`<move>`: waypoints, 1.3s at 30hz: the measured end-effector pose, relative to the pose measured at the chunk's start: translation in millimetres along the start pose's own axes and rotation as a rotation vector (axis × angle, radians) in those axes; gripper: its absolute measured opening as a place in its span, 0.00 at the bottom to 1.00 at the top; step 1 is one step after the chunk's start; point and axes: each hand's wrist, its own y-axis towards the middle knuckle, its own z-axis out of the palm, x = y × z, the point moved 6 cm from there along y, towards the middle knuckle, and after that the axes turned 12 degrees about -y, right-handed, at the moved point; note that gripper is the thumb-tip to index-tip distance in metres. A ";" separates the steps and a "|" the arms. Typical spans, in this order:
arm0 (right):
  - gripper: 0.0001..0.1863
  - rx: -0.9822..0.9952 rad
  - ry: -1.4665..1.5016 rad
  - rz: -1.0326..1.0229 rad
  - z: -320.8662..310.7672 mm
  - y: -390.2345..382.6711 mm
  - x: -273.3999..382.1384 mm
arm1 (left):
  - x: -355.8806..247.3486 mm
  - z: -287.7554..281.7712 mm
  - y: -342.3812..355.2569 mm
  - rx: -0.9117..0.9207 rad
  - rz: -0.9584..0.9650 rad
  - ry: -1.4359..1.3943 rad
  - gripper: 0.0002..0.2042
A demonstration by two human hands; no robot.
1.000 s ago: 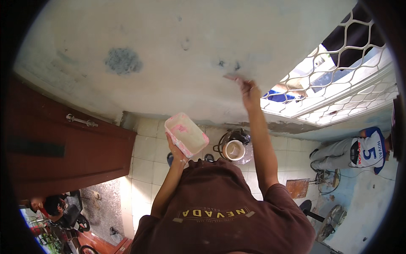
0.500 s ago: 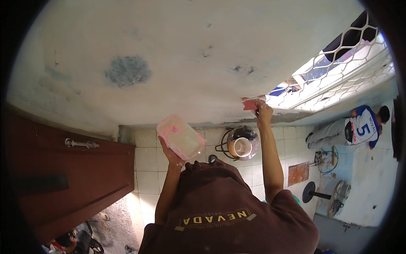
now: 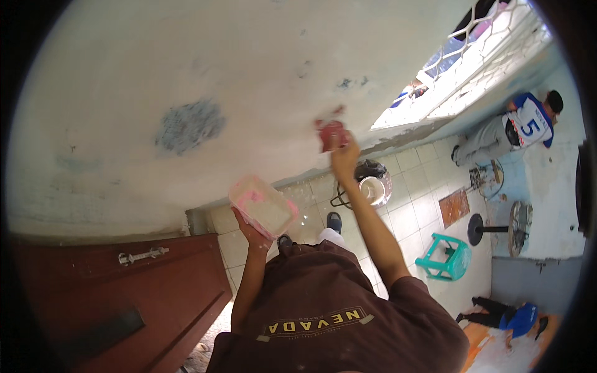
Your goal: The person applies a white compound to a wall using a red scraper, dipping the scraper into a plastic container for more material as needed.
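Note:
My left hand grips a rectangular clear plastic tub from its near left side; pink smears and pale paste show inside. My right hand is closed on a red putty spreader, slightly blurred by motion. The spreader is in front of the pale wall, left of the window; whether its edge touches the plaster I cannot tell. A grey-blue rough patch marks the wall at the left, with small dark spots above the spreader.
A white bucket stands beside a dark bag on the tiled floor, behind my right forearm. Right of me are a green stool and a black stand. A brown door fills the left. Two people work at the right; a white grille covers the window.
My right hand has moved the spreader left and up, away from the window corner. The view has tilted, bringing the green stool and a second person into sight. My left hand keeps the tub.

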 end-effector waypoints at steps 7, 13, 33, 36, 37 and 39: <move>0.14 -0.275 0.139 0.277 -37.4 147.3 -118.7 | 4.6 -33.2 -3.1 0.040 -0.161 -0.090 0.36; 0.21 -0.013 -0.258 -0.310 53.9 37.5 148.3 | -20.4 -22.6 -5.2 0.103 0.000 0.037 0.36; 0.28 0.182 -0.203 -0.270 90.6 -33.1 46.3 | 28.3 18.9 -3.8 0.088 0.046 0.045 0.37; 0.23 0.069 -0.100 -0.179 48.6 -29.8 -23.5 | 48.3 29.9 2.3 0.101 0.061 0.069 0.37; 0.19 -0.134 -0.136 -0.229 25.9 -8.1 -47.9 | 54.6 34.2 3.7 0.113 0.068 0.076 0.37; 0.17 -0.324 -0.113 -0.033 -21.9 50.5 -56.4 | 57.8 17.1 3.6 0.077 0.099 0.056 0.37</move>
